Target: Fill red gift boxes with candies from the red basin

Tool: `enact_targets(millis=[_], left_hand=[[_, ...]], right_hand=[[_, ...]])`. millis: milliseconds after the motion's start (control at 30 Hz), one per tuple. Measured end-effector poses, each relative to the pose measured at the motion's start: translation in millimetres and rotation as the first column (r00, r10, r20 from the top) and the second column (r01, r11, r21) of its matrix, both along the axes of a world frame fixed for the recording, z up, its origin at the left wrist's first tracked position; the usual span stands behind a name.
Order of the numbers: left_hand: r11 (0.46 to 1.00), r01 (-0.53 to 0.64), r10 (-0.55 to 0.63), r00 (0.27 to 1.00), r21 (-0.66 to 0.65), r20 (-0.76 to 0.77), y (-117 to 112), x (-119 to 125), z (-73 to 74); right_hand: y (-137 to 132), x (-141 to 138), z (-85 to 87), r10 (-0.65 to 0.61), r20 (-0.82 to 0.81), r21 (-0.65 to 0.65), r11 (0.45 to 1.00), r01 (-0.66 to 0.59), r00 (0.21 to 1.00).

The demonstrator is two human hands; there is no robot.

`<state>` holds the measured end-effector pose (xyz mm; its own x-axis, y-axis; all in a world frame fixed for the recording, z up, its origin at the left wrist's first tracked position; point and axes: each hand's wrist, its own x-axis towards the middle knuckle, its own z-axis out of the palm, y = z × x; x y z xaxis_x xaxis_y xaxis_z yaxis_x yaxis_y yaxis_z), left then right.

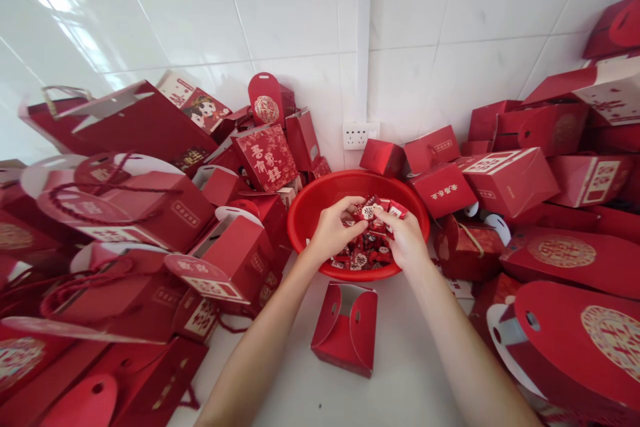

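Note:
Both hands are over a red plastic basket (305, 203) that holds many small wrapped candies (361, 259). My left hand (341, 227) is closed, with red-and-white wrapped candies (367, 212) at its fingertips. Close beside it, my right hand (403, 230) pinches wrapped candies too, one of them showing a white label (395, 211) above the fingers. The fingertips of the two hands nearly meet. In front of the basket, between my forearms, a small red gift box (345, 347) sits on the white tabletop with its top flaps partly open.
Red gift boxes (220, 253) are piled along the left, some with rope handles. More red boxes (515, 180) are stacked on the right. Behind the basket, a white tiled wall (290, 7) carries a socket panel (356, 136). The white tabletop (400, 373) shows between my forearms.

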<state>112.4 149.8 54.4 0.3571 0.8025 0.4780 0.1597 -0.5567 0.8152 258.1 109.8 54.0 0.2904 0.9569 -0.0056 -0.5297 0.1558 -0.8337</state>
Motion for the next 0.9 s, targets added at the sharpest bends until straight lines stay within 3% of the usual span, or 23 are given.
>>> enact_targets(millis=[167,333,467,567,633,733,800,900], left_hand=[[0.998,0.035,-0.035,0.999,-0.046,0.000,-1.3,-0.2,0.9],[0.994,0.074,-0.075,0.997,-0.076,-0.019,0.4,-1.4,0.0],[0.992,0.124,-0.116,0.972,0.026,-0.205,1.9,-2.5,-1.3],[0.968,0.235,-0.192,0.923,0.093,-0.332,2.8,0.5,-2.6],[0.933,0.350,-0.295,0.875,0.083,-0.383,3.4,4.5,-3.8],[0.861,0.508,-0.425,0.742,0.021,-0.519,2.7,10.8,-4.8],[0.867,0.499,-0.377,0.646,-0.008,-0.664,0.1,13.7,-3.5],[0.956,0.294,-0.137,0.458,0.005,-0.878,-6.6,15.3,1.8]], right_hand=[[-0.3,-0.8,1.6,-0.004,-0.022,0.005,1.000,0.004,1.000],[1.6,-0.1,6.1,-0.174,-0.194,-0.019,0.985,0.173,0.966],[2.4,1.8,9.2,-0.234,-0.275,-0.087,0.972,0.218,0.933],[2.7,3.1,8.1,-0.259,-0.301,-0.105,0.966,0.238,0.918],[3.7,4.1,5.5,-0.264,-0.303,-0.080,0.965,0.251,0.916],[6.0,6.0,1.6,-0.249,-0.301,-0.068,0.969,0.239,0.921],[6.9,7.2,0.6,-0.245,-0.324,-0.089,0.969,0.229,0.914],[6.5,8.5,2.3,-0.261,-0.362,-0.116,0.965,0.234,0.895]])
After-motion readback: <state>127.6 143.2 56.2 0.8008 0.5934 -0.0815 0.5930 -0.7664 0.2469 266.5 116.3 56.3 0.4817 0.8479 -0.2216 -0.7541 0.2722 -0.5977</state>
